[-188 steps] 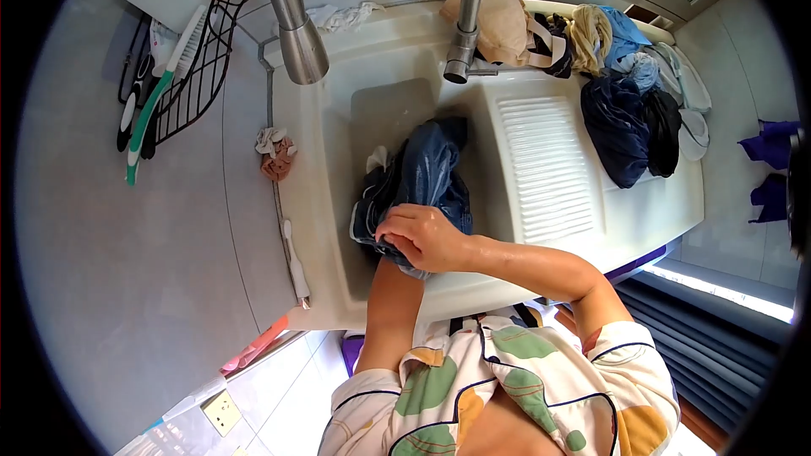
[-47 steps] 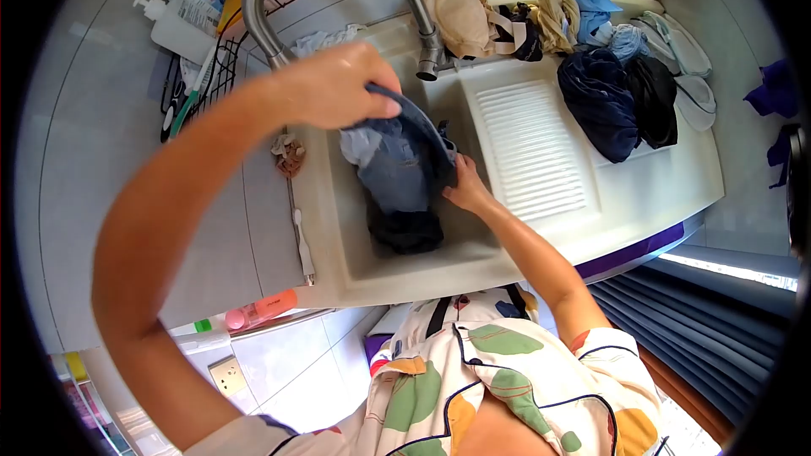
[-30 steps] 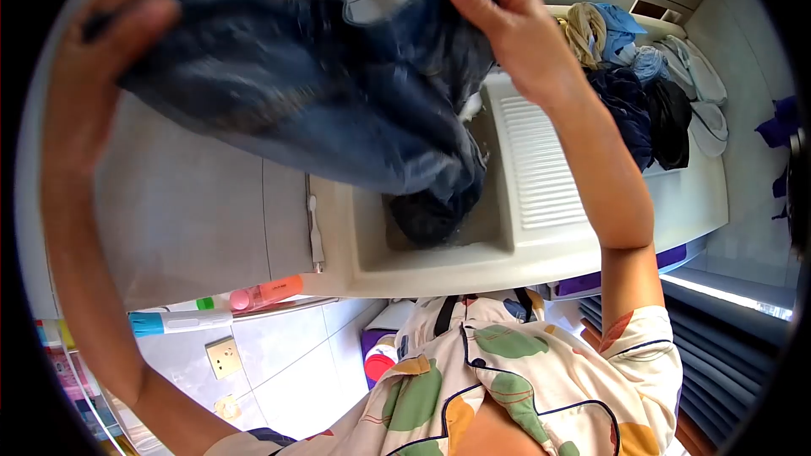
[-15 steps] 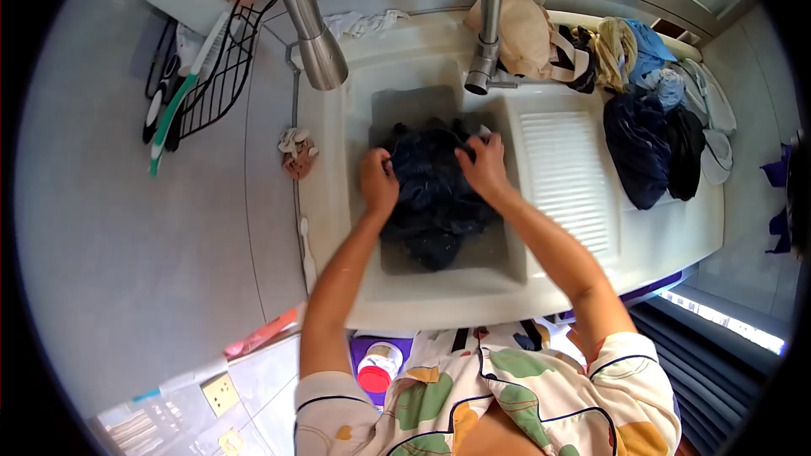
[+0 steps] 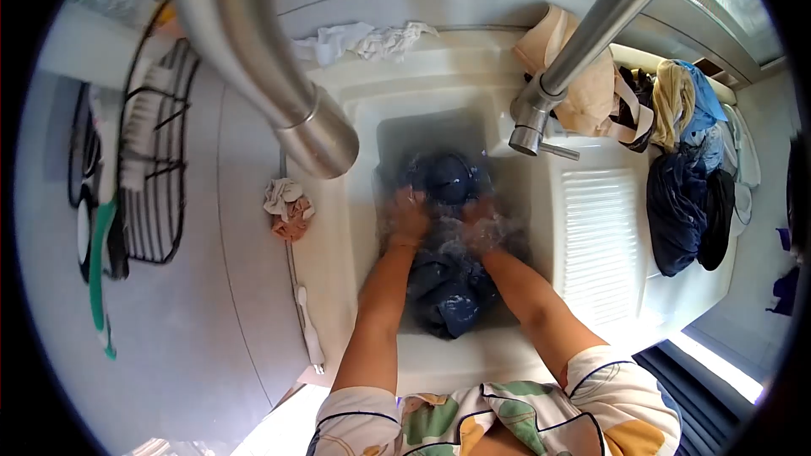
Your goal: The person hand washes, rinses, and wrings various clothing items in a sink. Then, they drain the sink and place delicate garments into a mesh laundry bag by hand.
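A dark blue garment [image 5: 452, 304] lies soaking in the water of the white sink basin [image 5: 363, 127], with one part bulging up at the far side and another near the front. My left hand [image 5: 409, 218] is sunk in the water at the garment's left. My right hand [image 5: 480, 224] is in splashing water at its right. Both hands touch or press the cloth; motion and water blur their fingers, so whether they grip it does not show.
Two metal faucets, a large one [image 5: 317, 135] and a thinner one [image 5: 532, 122], hang over the basin. Right of it are a ribbed washboard [image 5: 600, 236] and piled clothes [image 5: 676, 203]. Small crumpled cloths [image 5: 289, 209] and a white toothbrush [image 5: 309, 329] lie left; a wire rack [image 5: 160, 160] holds brushes.
Both hands have gone from holding the garment's sides near the surface down into the water, closer together. Water now splashes around them. The view has moved closer to the sink.
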The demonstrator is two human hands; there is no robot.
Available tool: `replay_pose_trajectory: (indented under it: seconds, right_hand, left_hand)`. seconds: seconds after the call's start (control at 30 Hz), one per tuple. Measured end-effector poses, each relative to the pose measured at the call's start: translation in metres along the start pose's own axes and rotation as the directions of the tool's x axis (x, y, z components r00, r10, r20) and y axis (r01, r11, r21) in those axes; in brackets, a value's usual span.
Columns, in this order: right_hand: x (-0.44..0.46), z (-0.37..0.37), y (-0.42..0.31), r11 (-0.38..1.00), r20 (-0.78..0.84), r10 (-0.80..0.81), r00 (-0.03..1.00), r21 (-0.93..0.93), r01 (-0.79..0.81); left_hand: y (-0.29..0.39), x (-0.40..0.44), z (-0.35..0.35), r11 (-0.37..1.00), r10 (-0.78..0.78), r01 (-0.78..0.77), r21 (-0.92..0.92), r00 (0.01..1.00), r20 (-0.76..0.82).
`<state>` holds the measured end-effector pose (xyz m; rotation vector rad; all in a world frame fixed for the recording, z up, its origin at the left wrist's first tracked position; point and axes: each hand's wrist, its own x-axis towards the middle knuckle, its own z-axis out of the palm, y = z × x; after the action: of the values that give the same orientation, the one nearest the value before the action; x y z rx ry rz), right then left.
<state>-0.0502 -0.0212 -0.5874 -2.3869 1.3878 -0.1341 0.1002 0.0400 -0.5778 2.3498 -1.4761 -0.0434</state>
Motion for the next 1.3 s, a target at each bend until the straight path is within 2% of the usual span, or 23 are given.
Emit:
replay_pose_trajectory:
  seconds: [0.03,0.1,0.13,0.2,0.23,0.3,0.33,0.4,0.53,0.6,0.67,0.7,0.73,0.83,0.9,0.97,1.0,1.07,1.1,1.17,1.2,1.27,1.3]
  right_hand:
    - [0.007,-0.001,0.003,1.0,-0.016,-0.016,1.0,0.007,0.016]
    - [0.026,-0.048,-0.016,0.994,0.067,-0.102,0.993,0.042,0.099]
    - [0.033,-0.076,-0.026,0.989,0.112,-0.139,0.984,0.064,0.133]
    - [0.035,-0.111,-0.035,0.975,0.219,-0.212,0.952,0.106,0.193]
    - [0.041,-0.102,-0.033,0.974,0.212,-0.214,0.954,0.115,0.193]
    - [0.058,-0.078,-0.021,0.928,-0.009,-0.188,0.982,0.327,0.18]
    - [0.064,-0.1,-0.023,0.93,-0.022,-0.194,0.981,0.314,0.191]
    - [0.055,-0.168,-0.047,0.799,0.042,-0.177,0.983,0.59,0.118]
    - [0.016,-0.287,-0.097,0.532,0.012,-0.323,0.946,0.829,0.171]
    - [-0.012,-0.345,-0.117,0.443,-0.066,-0.423,0.904,0.855,0.27]
    - [-0.03,-0.368,-0.126,0.282,-0.379,-0.563,0.734,0.747,0.602]
    - [-0.036,-0.369,-0.128,0.244,-0.412,-0.595,0.69,0.726,0.643]
    - [-0.037,-0.364,-0.125,0.267,-0.434,-0.64,0.634,0.648,0.713]
    - [-0.044,-0.317,-0.112,0.302,-0.365,-0.586,0.723,0.729,0.614]
    - [-0.047,-0.264,-0.095,0.441,-0.267,-0.386,0.883,0.787,0.431]
    - [-0.054,-0.204,-0.074,0.73,-0.3,-0.298,0.906,0.54,0.419]
    - [-0.065,-0.164,-0.062,0.863,-0.253,-0.232,0.939,0.392,0.318]
    - [-0.081,-0.131,-0.064,0.981,0.047,0.005,0.999,0.191,-0.014]
    - [-0.077,-0.113,-0.058,0.981,0.052,0.015,0.999,0.192,-0.025]
    - [-0.067,-0.072,-0.037,0.97,-0.088,-0.242,0.966,0.016,0.244]
    - [-0.059,-0.046,-0.024,0.97,-0.083,-0.24,0.967,0.017,0.242]
    - [-0.041,-0.001,-0.009,0.926,-0.068,-0.256,0.964,0.27,0.265]
    - [-0.034,-0.016,-0.022,0.925,-0.066,-0.253,0.965,0.276,0.262]
  left_hand:
    - [0.0,0.004,-0.002,1.0,0.0,0.0,0.01,1.0,-0.021]
    - [0.027,0.02,-0.065,0.981,-0.152,0.07,0.181,0.857,0.493]
    - [0.027,0.02,-0.088,0.978,-0.158,0.067,0.199,0.86,0.485]
    - [0.021,0.007,-0.128,0.957,-0.052,0.172,-0.232,0.893,0.446]
    - [0.018,0.001,-0.141,0.847,-0.064,0.235,-0.476,0.935,0.348]
    - [0.042,0.005,-0.191,0.829,-0.067,0.228,-0.511,0.947,0.315]
    - [0.062,0.011,-0.219,0.805,-0.078,0.227,-0.547,0.956,0.282]
    - [0.099,0.02,-0.266,0.818,-0.047,0.165,-0.551,0.974,0.222]
    - [0.156,0.022,-0.345,0.824,-0.056,0.121,-0.553,0.99,0.133]
    - [0.165,0.02,-0.367,0.845,-0.049,0.02,-0.534,0.998,-0.04]
    - [0.157,0.02,-0.36,0.812,0.005,-0.022,-0.583,1.0,-0.03]
    - [0.151,0.02,-0.354,0.774,0.057,-0.061,-0.63,0.998,-0.026]
    - [0.146,0.018,-0.347,0.771,0.061,-0.061,-0.634,0.998,-0.022]
    - [0.124,0.002,-0.309,0.941,0.041,-0.058,-0.333,0.998,-0.055]
    - [0.108,-0.013,-0.263,0.966,-0.018,0.011,-0.258,1.0,-0.025]
    - [0.087,-0.032,-0.209,0.976,-0.113,0.123,-0.179,0.991,0.068]
    - [0.077,-0.04,-0.183,0.972,-0.18,0.196,-0.131,0.976,0.126]
    - [0.064,-0.048,-0.142,0.968,-0.233,0.248,-0.037,0.942,0.241]
    - [0.057,-0.049,-0.125,0.954,-0.296,0.293,0.064,0.89,0.347]
    - [0.041,-0.05,-0.094,0.955,-0.295,0.278,0.1,0.884,0.363]
    - [0.037,-0.046,-0.084,0.954,-0.299,0.27,0.13,0.882,0.365]
    - [0.029,-0.032,-0.076,0.955,-0.298,0.268,0.129,0.848,0.439]
    - [0.021,-0.031,-0.065,0.95,-0.306,0.296,0.098,0.825,0.476]
